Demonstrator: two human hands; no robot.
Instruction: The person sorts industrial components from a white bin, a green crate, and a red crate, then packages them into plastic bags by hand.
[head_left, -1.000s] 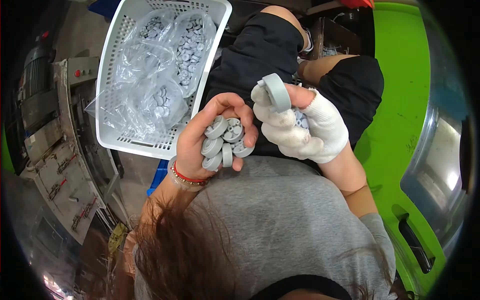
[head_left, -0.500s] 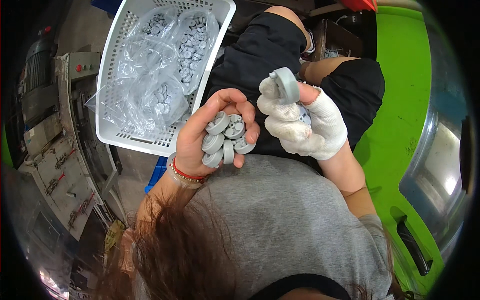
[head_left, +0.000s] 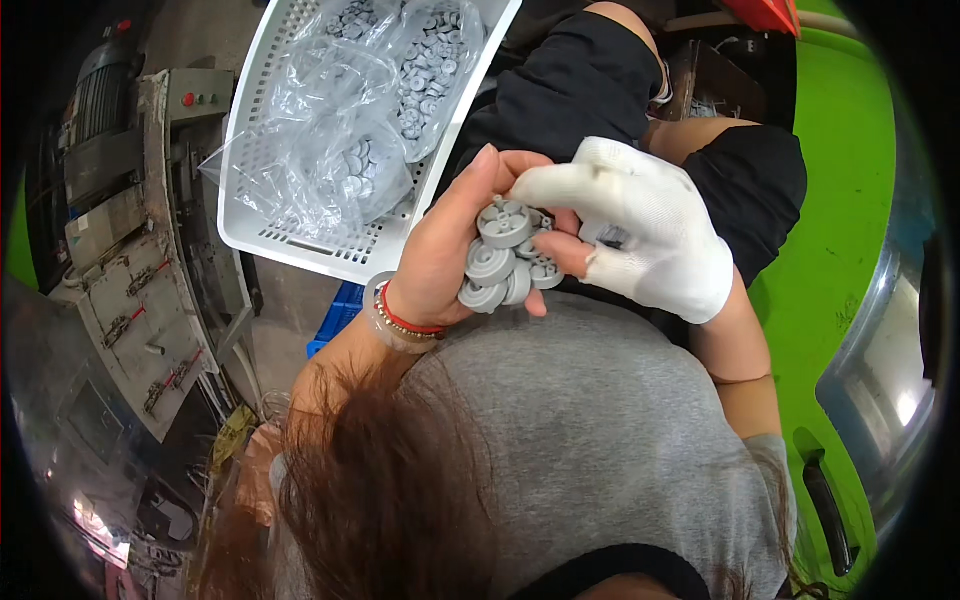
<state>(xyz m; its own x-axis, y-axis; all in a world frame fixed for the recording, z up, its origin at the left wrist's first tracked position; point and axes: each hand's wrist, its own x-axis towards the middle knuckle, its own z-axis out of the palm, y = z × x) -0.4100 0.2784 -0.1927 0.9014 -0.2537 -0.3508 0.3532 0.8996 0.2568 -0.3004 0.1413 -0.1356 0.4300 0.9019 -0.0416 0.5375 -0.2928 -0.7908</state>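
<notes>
My left hand (head_left: 438, 240), bare and with bracelets at the wrist, is cupped around several grey round plastic parts (head_left: 489, 264). They look like small wheels with hollows and studs on their faces. Over the pile curls my right hand (head_left: 665, 235), in a white knit glove that leaves the thumb tip bare. Its thumb reaches against the parts at the pile's right side, while its fingers arch over the top near my left fingertips. A bit of grey plastic (head_left: 611, 237) shows inside the right palm; most of it is hidden.
A white perforated basket (head_left: 300, 258) stands at the far left, holding clear plastic bags (head_left: 335, 110) of similar grey parts. Blue plastic (head_left: 338, 315) shows below it. A green surface (head_left: 835, 200) runs along the right, and worn machinery (head_left: 120, 290) stands at the left.
The right hand has moved left to the pile and turned its back upward. The grey ring at its fingertips is no longer seen there. The basket and surroundings have shifted right in view.
</notes>
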